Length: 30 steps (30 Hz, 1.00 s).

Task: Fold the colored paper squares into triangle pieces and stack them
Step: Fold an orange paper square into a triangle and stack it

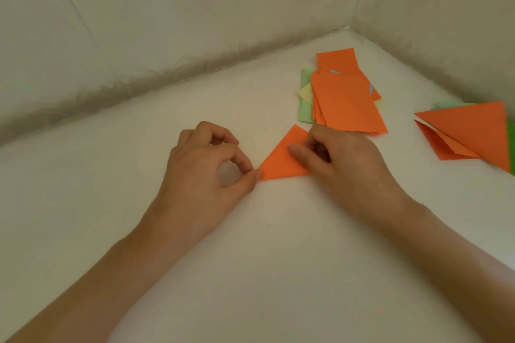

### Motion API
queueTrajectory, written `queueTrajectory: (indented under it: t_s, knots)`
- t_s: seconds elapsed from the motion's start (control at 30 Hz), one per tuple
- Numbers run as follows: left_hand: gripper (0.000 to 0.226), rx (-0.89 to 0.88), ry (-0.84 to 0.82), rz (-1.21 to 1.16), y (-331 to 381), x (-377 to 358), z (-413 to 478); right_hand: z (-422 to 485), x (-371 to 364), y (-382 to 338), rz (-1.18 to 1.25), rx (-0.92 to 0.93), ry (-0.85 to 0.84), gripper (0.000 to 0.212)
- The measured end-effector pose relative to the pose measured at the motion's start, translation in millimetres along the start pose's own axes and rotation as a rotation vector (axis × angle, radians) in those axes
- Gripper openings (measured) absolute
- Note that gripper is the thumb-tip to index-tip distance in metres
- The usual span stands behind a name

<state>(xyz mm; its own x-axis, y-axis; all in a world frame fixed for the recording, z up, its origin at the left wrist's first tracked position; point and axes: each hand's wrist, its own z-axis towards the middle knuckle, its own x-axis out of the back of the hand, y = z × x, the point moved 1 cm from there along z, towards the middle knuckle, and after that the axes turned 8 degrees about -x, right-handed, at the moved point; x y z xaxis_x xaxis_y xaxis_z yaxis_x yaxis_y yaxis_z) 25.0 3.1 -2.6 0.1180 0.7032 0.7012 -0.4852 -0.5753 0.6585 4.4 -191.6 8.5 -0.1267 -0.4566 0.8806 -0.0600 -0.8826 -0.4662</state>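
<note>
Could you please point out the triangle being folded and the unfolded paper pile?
triangle being folded (278,164): head view, bare left half.
unfolded paper pile (345,103): head view, top orange sheet.

The one view comes from a camera on the person's head, looking forward and steeply down along both forearms at the white table (250,259). It sits close enough that the left hand (207,164), the right hand (342,159) and the piece (281,164) between them fill mid-frame, and the arms run off the bottom edge. It faces the far right corner where the walls (167,8) meet, the wide lens taking in the squares (345,100) beyond the right hand and the triangles (473,133), which the right border cuts.
</note>
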Motion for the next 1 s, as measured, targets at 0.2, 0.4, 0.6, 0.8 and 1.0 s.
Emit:
queueTrajectory:
  t_s: [0.2,0.4,0.6,0.8,1.0]
  knots:
    - [0.013,-0.005,-0.069,-0.028,1,5,-1,0,1,-4,-0.053,0.029,-0.028,0.027]
    - [0.018,-0.003,-0.083,-0.017,2,7,-1,0,3,-8,-0.141,0.040,-0.039,0.027]
    - [0.021,-0.011,-0.078,-0.011,3,6,0,1,2,-10,-0.190,0.019,-0.055,0.027]
    - [0.014,-0.023,-0.081,-0.012,2,5,0,1,0,-11,-0.263,0.022,-0.044,0.028]
    - [0.011,-0.057,-0.067,0.003,-1,4,0,1,-1,-11,-0.278,0.023,-0.036,0.027]
